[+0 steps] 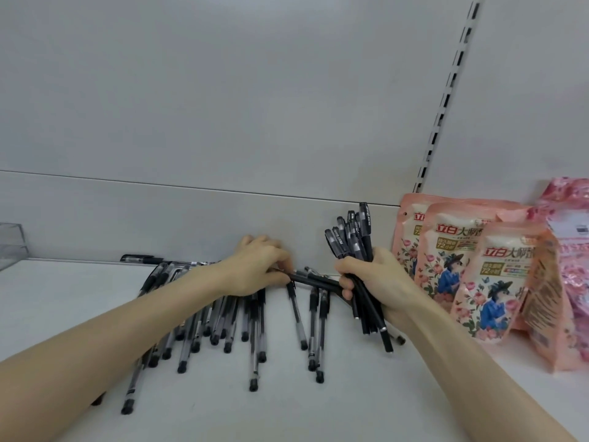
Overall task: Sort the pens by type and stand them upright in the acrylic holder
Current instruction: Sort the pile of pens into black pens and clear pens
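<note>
My right hand (376,279) grips a bundle of black pens (357,244), caps up. My left hand (255,269) pinches one pen (315,281) from the loose pile (223,320) on the shelf (318,409). The holder (9,244) sits at 9 o'clock.

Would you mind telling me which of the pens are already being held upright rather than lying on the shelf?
The bundle of black pens gripped in the right hand stands roughly upright, caps up. The clear-barrelled pens lie flat on the shelf.
</note>
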Demonstrator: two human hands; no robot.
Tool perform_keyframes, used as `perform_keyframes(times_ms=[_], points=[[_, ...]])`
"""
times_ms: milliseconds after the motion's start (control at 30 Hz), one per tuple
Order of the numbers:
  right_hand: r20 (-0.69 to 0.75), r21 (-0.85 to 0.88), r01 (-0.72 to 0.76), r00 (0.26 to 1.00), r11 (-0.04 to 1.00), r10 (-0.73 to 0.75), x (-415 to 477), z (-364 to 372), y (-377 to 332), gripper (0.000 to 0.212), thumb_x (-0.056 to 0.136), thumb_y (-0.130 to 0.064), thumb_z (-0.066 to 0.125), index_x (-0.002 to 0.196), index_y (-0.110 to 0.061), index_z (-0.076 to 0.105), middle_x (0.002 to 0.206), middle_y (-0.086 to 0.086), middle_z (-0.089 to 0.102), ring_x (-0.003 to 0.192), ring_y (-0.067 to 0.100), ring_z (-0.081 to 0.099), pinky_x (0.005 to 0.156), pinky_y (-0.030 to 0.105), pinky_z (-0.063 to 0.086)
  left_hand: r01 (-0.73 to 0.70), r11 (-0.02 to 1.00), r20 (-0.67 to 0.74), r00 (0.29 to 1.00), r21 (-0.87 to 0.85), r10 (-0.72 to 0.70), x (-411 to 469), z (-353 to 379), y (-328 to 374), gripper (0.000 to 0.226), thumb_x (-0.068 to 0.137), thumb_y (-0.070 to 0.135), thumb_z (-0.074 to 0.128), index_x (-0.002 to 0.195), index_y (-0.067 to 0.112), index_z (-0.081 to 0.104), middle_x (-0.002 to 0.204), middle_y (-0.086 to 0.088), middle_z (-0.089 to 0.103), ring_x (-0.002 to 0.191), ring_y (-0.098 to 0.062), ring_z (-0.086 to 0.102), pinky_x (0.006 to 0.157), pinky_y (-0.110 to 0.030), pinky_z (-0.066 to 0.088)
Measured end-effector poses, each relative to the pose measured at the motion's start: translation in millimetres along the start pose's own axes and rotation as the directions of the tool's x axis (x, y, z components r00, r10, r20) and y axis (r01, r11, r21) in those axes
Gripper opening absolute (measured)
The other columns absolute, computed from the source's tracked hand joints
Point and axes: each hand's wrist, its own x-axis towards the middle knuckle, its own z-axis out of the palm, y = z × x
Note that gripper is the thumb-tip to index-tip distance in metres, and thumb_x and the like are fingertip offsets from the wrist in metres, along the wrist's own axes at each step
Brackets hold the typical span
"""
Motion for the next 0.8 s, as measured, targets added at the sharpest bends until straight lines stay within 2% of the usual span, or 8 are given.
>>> perform_keyframes(times_ms=[33,100,200,333,500,567,667,800], points=[[-0.010,0.005,0.021,1.000,1.000,-0.021,-0.3,1.8,1.4,0.007,0.085,0.001,0.062,0.084,-0.003,0.057,0.051,0.003,0.042,0.045,0.015,0.041,0.047,0.026,0.040,-0.019,0.996,-0.023,1.000,-0.092,0.017,-1.9,-1.9,-2.6,0.013,0.090,0.028,0.061,0.099,0.020,0.066,0.098,0.006,0.060,0.095,-0.008,0.047,0.085,-0.028,0.031],[-0.033,0.007,0.058,0.998,0.998,-0.058,0.1,3.4,5.4,0.015,0.083,0.000,0.066,0.095,-0.003,0.059,0.050,-0.001,0.043,0.047,0.014,0.041,0.049,0.027,0.040,-0.038,0.913,-0.067,0.998,-0.406,0.011,-8.0,-11.7,-2.1,0.006,0.085,0.015,0.069,0.090,0.013,0.069,0.082,0.009,0.064,0.077,0.002,0.055,0.074,-0.017,0.040],[-0.056,-0.066,0.114,0.992,0.991,-0.117,-2.2,4.9,6.8,0.016,0.081,-0.008,0.071,0.090,-0.007,0.058,0.053,-0.001,0.047,0.049,0.015,0.045,0.051,0.026,0.041,-0.028,0.724,-0.125,0.989,-0.689,-0.080,-16.8,-29.1,7.5,0.012,0.078,0.002,0.073,0.089,0.004,0.070,0.077,0.007,0.069,0.068,0.005,0.061,0.067,-0.007,0.043],[-0.032,-0.190,0.143,0.988,0.971,-0.151,-8.7,3.4,-1.3,0.018,0.081,-0.017,0.074,0.089,-0.004,0.066,0.057,-0.003,0.053,0.050,0.012,0.049,0.047,0.018,0.042,-0.080,0.576,-0.199,0.969,-0.814,-0.146,-16.1,-42.0,28.7,0.014,0.075,0.000,0.074,0.085,0.004,0.066,0.072,-0.003,0.067,0.061,-0.003,0.060,0.062,-0.012,0.047],[0.078,-0.360,0.103,0.994,0.927,-0.080,-14.6,0.4,-10.4,0.025,0.077,-0.017,0.077,0.068,-0.014,0.054,0.058,0.001,0.051,0.053,0.016,0.049,0.050,0.021,0.042,-0.099,0.426,-0.176,0.973,-0.899,-0.146,-6.8,-38.3,43.8,0.018,0.078,0.000,0.071,0.094,0.008,0.065,0.073,-0.010,0.068,0.068,-0.014,0.067,0.067,-0.021,0.053],[0.050,-0.361,0.093,0.996,0.928,-0.080,-15.5,-4.6,-9.6,0.025,0.077,-0.014,0.076,0.067,-0.014,0.054,0.056,0.000,0.052,0.053,0.017,0.049,0.051,0.023,0.041,-0.049,0.508,-0.132,0.983,-0.860,-0.128,-2.3,-27.8,41.1,0.023,0.080,0.007,0.072,0.101,0.009,0.064,0.086,-0.007,0.070,0.079,-0.013,0.068,0.072,-0.019,0.052],[-0.006,-0.305,0.065,0.998,0.950,-0.070,-16.9,-12.5,-6.9,0.018,0.079,-0.012,0.073,0.071,-0.007,0.058,0.058,0.004,0.052,0.054,0.019,0.048,0.053,0.027,0.040,0.038,0.825,-0.030,0.997,-0.564,-0.067,6.5,-7.4,27.4,0.029,0.085,0.020,0.069,0.112,0.013,0.062,0.106,0.004,0.063,0.100,-0.010,0.058,0.077,-0.011,0.043],[-0.045,-0.222,0.034,0.998,0.974,-0.045,-15.8,-18.4,-3.7,0.016,0.082,-0.013,0.069,0.073,-0.007,0.057,0.062,0.007,0.048,0.060,0.022,0.047,0.054,0.027,0.038,0.045,0.949,0.047,0.998,-0.312,-0.032,13.7,9.3,14.0,0.025,0.088,0.024,0.064,0.112,0.015,0.063,0.102,0.003,0.061,0.103,-0.019,0.058,0.090,-0.032,0.044]])
